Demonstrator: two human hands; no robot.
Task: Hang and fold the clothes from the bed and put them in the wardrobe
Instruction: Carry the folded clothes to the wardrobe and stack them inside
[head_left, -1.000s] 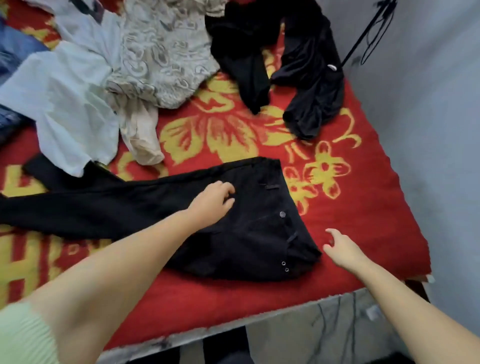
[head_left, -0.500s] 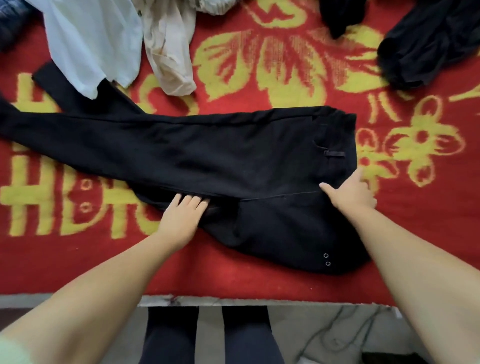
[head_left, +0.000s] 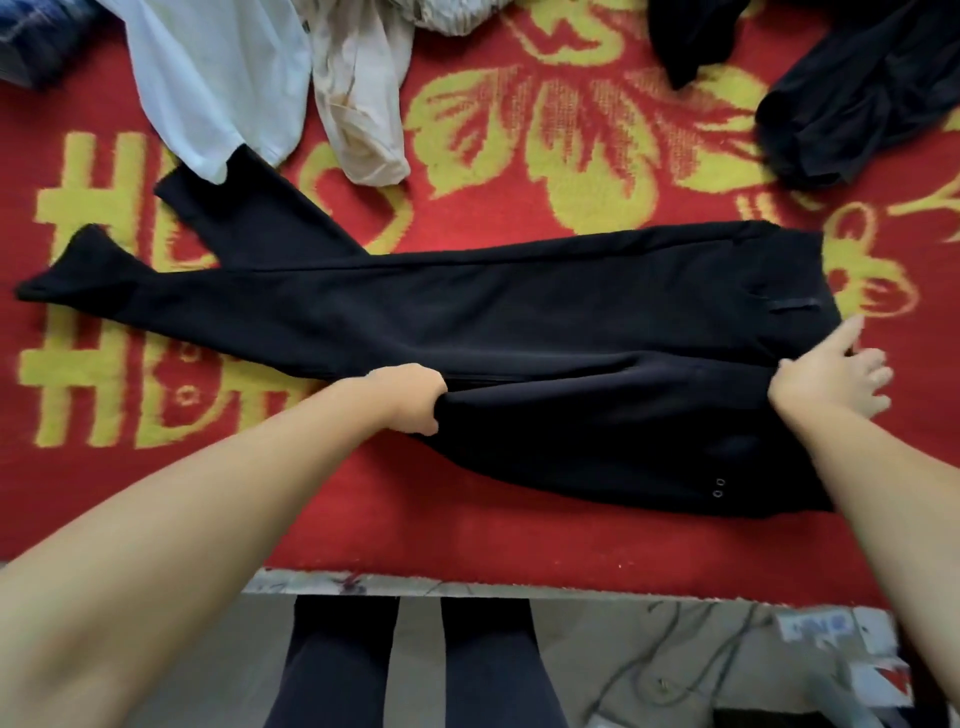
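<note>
Black trousers (head_left: 545, 332) lie lengthwise across the red and yellow bed blanket (head_left: 519, 540), waistband to the right and legs to the left. My left hand (head_left: 410, 397) grips the near edge of the trousers around the crotch, its fingers curled under the fabric. My right hand (head_left: 831, 382) rests on the waistband end with fingers spread, some reaching onto the blanket. More clothes lie further back: a white shirt (head_left: 218, 78), a beige garment (head_left: 363, 104) and black clothes (head_left: 857, 88).
The bed's near edge (head_left: 467, 584) runs across the lower part of the view, with my legs (head_left: 415, 670) standing against it. Cables and small items lie on the floor (head_left: 701, 670) at the lower right. Blue denim (head_left: 36, 41) shows at the top left.
My left hand went from lying flat on the trousers to gripping their near edge. My right hand moved a little toward the waistband end. The view came closer over the bed.
</note>
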